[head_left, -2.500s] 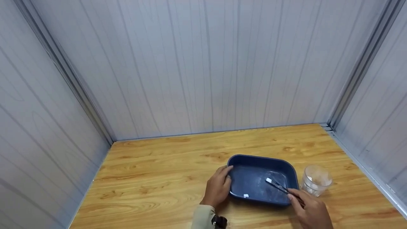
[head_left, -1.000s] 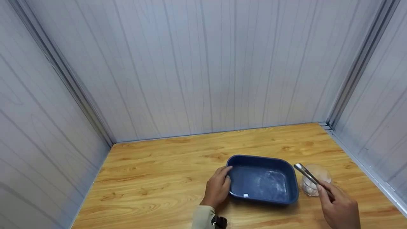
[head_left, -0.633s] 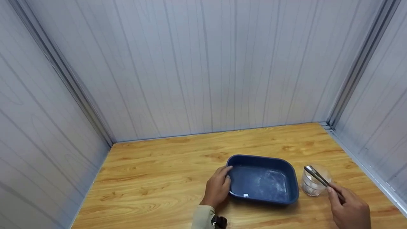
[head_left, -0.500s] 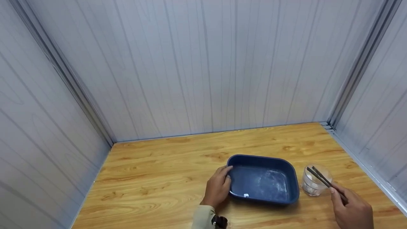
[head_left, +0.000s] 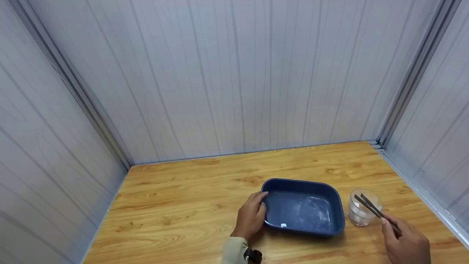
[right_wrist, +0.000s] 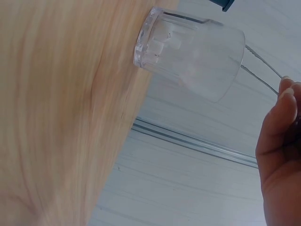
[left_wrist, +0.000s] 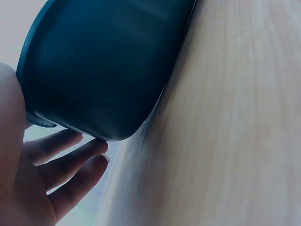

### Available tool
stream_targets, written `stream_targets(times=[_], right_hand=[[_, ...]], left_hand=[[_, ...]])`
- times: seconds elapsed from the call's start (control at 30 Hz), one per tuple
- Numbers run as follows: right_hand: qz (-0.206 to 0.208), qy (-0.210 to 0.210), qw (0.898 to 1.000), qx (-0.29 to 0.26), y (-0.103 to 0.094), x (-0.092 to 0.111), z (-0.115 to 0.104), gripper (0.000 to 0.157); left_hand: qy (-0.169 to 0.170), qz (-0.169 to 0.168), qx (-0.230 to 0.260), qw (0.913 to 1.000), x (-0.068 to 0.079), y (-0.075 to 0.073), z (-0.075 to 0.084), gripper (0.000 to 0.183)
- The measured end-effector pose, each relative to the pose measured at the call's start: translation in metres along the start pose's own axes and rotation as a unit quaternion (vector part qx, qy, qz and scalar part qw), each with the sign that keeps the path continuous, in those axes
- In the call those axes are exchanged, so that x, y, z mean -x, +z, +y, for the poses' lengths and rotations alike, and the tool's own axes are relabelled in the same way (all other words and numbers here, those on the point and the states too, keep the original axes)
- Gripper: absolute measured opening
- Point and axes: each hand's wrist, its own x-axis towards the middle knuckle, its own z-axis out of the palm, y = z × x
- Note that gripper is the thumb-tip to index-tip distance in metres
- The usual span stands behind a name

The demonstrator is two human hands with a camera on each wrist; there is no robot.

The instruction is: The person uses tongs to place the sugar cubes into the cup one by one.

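My left hand [head_left: 250,216] holds a dark blue rectangular dish [head_left: 269,221] by its left end, with fingertips over the rim. In the left wrist view, several fingers [left_wrist: 75,169] reach the dish's outer wall. One small white piece [head_left: 283,225] lies inside by the near wall. My right hand [head_left: 406,238] pinches metal tweezers [head_left: 370,206], whose ridged tips are apart with nothing between them, at the mouth of a clear glass [head_left: 361,219]. White pieces [right_wrist: 155,48] sit at the bottom of the glass in the right wrist view.
The wooden table [head_left: 176,205] meets pale panel walls [head_left: 220,91] at the back and both sides. The glass stands just right of the dish, with a small gap between them.
The tweezers have carried a white piece from the dish rightward to the glass and let it go there; their tips are now spread. My left hand and the dish have stayed put.
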Motion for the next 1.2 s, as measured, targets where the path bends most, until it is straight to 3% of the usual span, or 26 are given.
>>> stream_targets(times=[0.27,0.5,0.77,0.93,1.2], right_hand=[[0.006,0.005,1.000,-0.008,0.001,-0.001,-0.001,0.017],[0.026,-0.023,0.999,-0.030,0.004,-0.003,-0.003,0.018],[-0.003,0.010,0.999,-0.036,0.011,0.000,-0.010,0.017],[-0.037,0.005,0.999,-0.033,0.019,0.003,-0.018,0.018],[-0.066,-0.003,0.996,-0.062,0.030,0.007,-0.028,0.019]], left_hand=[[0.001,0.000,-0.004,1.0000,0.000,0.001,-0.001,0.035],[-0.001,0.002,0.000,1.0000,0.000,0.000,0.001,0.035],[-0.004,0.001,-0.010,0.9999,0.000,0.002,0.001,0.034],[0.004,0.010,-0.008,0.9999,0.000,0.002,0.000,0.033],[-0.010,-0.007,-0.003,0.9999,0.000,0.001,0.001,0.034]])
